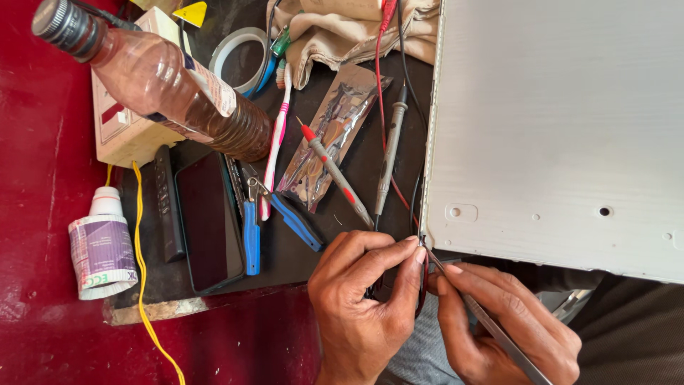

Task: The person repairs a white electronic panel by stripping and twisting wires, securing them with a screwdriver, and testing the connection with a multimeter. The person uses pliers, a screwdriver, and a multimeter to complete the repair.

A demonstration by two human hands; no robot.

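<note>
— Both hands sit closest, low at the frame's bottom. Why so tight to the large flat white metal panel [563, 128]?

— Its lower left corner overhangs the dark tabletop [299, 249], so the work happens right at that corner. The right hand [509, 328] has its grip closed on slim steel tweezers [484, 321], tips aimed at the corner.

— And the left hand [363, 299]?

— Thumb and forefinger pinched nearly closed at the same corner, beside the tweezer tips; whatever they hold is too small to tell.

— Tools nearby?

— Red-tipped grey multimeter probes [335, 175] and blue-handled pliers [251, 235] lie within reach.
</note>
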